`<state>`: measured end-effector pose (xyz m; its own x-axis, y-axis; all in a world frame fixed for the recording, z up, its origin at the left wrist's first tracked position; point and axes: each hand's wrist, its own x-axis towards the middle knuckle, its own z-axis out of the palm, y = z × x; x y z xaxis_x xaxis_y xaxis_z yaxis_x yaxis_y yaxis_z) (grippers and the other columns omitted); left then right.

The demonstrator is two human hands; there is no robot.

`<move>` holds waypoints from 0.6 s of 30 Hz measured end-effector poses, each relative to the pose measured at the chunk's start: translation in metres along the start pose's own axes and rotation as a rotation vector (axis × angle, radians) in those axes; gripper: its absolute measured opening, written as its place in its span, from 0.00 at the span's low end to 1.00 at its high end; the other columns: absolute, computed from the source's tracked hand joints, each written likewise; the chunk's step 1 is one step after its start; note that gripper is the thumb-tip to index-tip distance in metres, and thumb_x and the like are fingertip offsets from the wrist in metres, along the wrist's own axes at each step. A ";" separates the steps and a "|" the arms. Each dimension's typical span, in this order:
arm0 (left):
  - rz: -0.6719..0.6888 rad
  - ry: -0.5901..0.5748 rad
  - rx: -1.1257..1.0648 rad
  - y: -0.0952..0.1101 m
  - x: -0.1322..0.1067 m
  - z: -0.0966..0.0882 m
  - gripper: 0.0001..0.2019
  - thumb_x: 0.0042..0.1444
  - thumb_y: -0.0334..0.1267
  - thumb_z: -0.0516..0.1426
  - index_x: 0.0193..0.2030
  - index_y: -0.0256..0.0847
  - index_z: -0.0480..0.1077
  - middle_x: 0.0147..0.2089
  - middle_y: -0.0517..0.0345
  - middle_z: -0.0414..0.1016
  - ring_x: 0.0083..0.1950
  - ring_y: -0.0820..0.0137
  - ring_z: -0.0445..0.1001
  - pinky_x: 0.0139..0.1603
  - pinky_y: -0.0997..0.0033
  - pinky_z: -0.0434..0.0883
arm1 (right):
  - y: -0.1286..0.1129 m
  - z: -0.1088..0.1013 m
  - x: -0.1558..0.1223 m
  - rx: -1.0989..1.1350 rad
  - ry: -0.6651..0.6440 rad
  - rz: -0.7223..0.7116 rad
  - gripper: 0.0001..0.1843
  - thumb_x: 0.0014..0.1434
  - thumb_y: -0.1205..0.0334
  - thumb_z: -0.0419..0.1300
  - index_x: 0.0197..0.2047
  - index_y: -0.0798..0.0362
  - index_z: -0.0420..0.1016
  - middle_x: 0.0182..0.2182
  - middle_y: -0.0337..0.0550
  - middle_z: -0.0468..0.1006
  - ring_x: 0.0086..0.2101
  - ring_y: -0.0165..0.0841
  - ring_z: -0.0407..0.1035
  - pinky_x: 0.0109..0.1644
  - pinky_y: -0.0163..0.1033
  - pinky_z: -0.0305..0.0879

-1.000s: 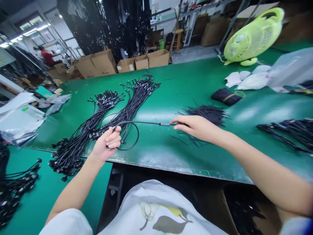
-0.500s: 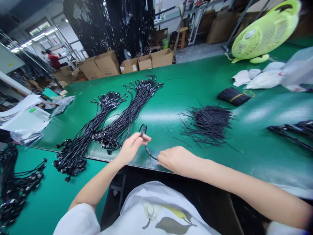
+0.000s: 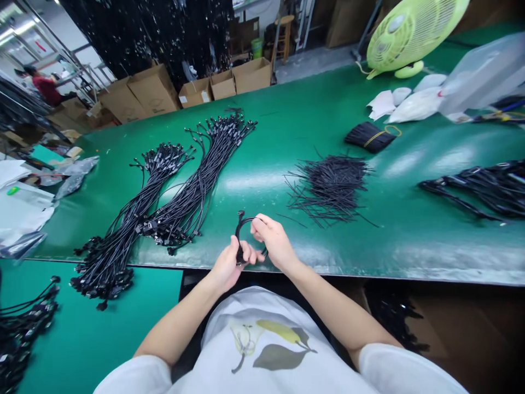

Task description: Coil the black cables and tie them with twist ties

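Observation:
Over the front edge of the green table, a black cable (image 3: pixel 239 232) curves in a loop between my two hands. My left hand (image 3: pixel 229 262) is closed on it, with a connector end standing up above the thumb. My right hand (image 3: pixel 273 238) pinches the upper part of the loop, just to the right. Two bundles of black cables with connectors lie to the left, a nearer bundle (image 3: pixel 139 216) and a farther bundle (image 3: pixel 200 180). On the right is a loose pile of thin black ties (image 3: pixel 334 183).
A strapped black bundle (image 3: pixel 371 137), white packets (image 3: pixel 416 105) and a green fan (image 3: pixel 410 38) stand at the back right. More black cables (image 3: pixel 479 189) lie at the right, others (image 3: pixel 28 328) at lower left. Cardboard boxes (image 3: pixel 153 90) line the far edge.
My right hand has come up and left, close to my left hand. The cable, stretched out between them before, is now bent into a loop. The view has shifted right and down.

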<state>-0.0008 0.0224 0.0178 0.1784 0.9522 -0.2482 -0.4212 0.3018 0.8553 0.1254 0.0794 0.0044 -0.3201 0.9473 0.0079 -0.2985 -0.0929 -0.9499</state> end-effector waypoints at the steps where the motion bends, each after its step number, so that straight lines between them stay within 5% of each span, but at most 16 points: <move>1: -0.011 -0.009 -0.002 -0.006 -0.002 0.000 0.29 0.58 0.65 0.48 0.21 0.40 0.57 0.21 0.62 0.59 0.27 0.72 0.64 0.38 0.68 0.64 | -0.001 0.001 -0.002 0.083 -0.004 0.033 0.22 0.61 0.44 0.58 0.26 0.53 0.64 0.21 0.32 0.57 0.22 0.24 0.51 0.27 0.32 0.52; 6: -0.009 -0.006 0.121 -0.022 -0.012 -0.012 0.23 0.58 0.62 0.53 0.33 0.41 0.61 0.22 0.69 0.55 0.23 0.76 0.57 0.36 0.68 0.64 | -0.007 0.009 -0.016 0.345 -0.076 0.206 0.20 0.55 0.43 0.63 0.35 0.53 0.70 0.34 0.41 0.72 0.39 0.31 0.69 0.43 0.36 0.68; 8: -0.045 -0.066 0.248 -0.027 -0.016 -0.018 0.24 0.57 0.62 0.53 0.34 0.40 0.61 0.24 0.67 0.57 0.24 0.76 0.57 0.34 0.70 0.62 | -0.005 0.018 -0.025 0.313 -0.067 0.241 0.23 0.57 0.39 0.59 0.41 0.52 0.70 0.34 0.42 0.73 0.38 0.33 0.70 0.36 0.35 0.69; 13: -0.143 -0.245 0.489 -0.041 -0.028 -0.025 0.31 0.54 0.70 0.47 0.25 0.39 0.62 0.24 0.59 0.62 0.28 0.71 0.60 0.34 0.67 0.59 | 0.000 0.034 -0.034 0.268 -0.022 0.188 0.24 0.61 0.37 0.53 0.34 0.51 0.60 0.25 0.33 0.65 0.17 0.21 0.55 0.16 0.27 0.47; 18: -0.056 -0.104 0.526 -0.053 -0.031 -0.030 0.31 0.57 0.68 0.44 0.25 0.39 0.64 0.25 0.57 0.63 0.30 0.69 0.61 0.36 0.66 0.60 | -0.009 0.028 -0.026 0.481 -0.104 0.246 0.24 0.60 0.36 0.54 0.35 0.50 0.59 0.27 0.31 0.60 0.15 0.18 0.48 0.16 0.28 0.44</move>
<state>-0.0105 -0.0220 -0.0332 0.2858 0.9175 -0.2766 0.0887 0.2620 0.9610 0.1111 0.0473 0.0217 -0.5127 0.8467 -0.1423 -0.5729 -0.4609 -0.6777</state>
